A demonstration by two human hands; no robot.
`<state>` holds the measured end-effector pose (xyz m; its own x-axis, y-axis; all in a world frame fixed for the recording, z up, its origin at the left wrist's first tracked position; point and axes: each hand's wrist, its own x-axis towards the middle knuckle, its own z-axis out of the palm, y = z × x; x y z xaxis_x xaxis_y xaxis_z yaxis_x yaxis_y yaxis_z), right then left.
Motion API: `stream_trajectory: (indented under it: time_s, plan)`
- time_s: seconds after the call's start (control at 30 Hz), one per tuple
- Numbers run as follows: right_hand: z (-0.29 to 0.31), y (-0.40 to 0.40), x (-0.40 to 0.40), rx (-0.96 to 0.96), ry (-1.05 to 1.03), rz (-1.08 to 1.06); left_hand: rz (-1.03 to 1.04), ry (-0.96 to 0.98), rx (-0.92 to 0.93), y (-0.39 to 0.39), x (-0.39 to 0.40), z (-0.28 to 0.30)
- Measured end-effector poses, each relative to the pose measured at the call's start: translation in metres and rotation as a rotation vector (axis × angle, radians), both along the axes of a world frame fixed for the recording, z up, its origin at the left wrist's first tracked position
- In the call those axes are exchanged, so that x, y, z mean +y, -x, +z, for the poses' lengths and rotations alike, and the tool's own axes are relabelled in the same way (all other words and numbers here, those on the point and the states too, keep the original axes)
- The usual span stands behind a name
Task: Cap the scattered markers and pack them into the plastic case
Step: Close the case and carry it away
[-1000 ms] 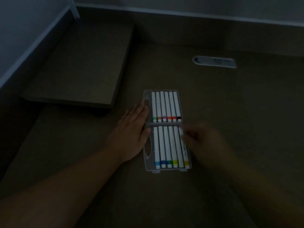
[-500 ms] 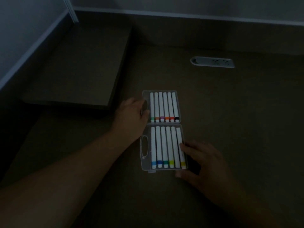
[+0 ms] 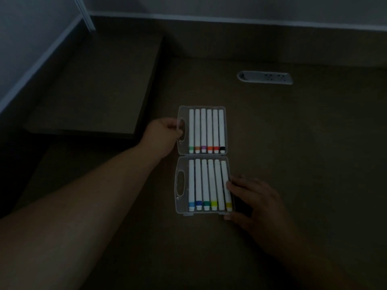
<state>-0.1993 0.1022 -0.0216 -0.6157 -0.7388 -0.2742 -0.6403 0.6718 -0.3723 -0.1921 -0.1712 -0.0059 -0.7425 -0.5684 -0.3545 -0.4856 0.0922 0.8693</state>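
We see a clear plastic hinged case (image 3: 181, 151) lying fully open and flat on the dark brown table (image 3: 293, 143), its two halves one beyond the other. The far half (image 3: 224, 110) holds six white capped markers (image 3: 206, 130) side by side, their coloured bands at the near end running green, orange, purple, orange-red, red and black from left to right. The near half (image 3: 178, 210) holds six more white markers (image 3: 199, 185), banded light blue, dark blue, green, yellow-green, one with no clear band, and yellow.

Our left hand (image 3: 161, 137) reaches to the left edge of the far half, its fingers curled at the oval handle cutout (image 3: 182, 132), so its grip looks clamped on that edge, though the dim light makes the contact hard to confirm. Our right hand (image 3: 255, 199) rests against the right side of the near half, fingertips (image 3: 230, 186) touching the outermost yellow-banded marker (image 3: 226, 185) and the thumb at the near right corner; its grip is apart, fingers only loosely bent.

A grey oval socket panel (image 3: 265, 77) is set into the table well beyond the case. A raised brown platform (image 3: 94, 84) sits to the left.
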Motion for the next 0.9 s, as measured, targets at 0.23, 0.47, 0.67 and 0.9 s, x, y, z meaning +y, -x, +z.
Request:
stream_trajectory:
  time_s: [0.23,0.47,0.67,0.9]
  plan:
    - [0.027,-0.001,-0.001,-0.328,0.238,-0.209,0.008,-0.154,0.032,-0.021,0.012,0.008]
    - [0.044,0.014,-0.013,-0.53,0.624,-0.519,0.031,-0.268,0.12,-0.044,0.025,0.011]
    - [0.05,0.025,-0.027,-0.594,0.778,-0.548,0.081,-0.323,0.162,-0.054,0.035,0.011]
    - [0.042,0.025,-0.035,-0.673,0.917,-0.581,0.196,-0.442,0.256,-0.054,0.057,0.012]
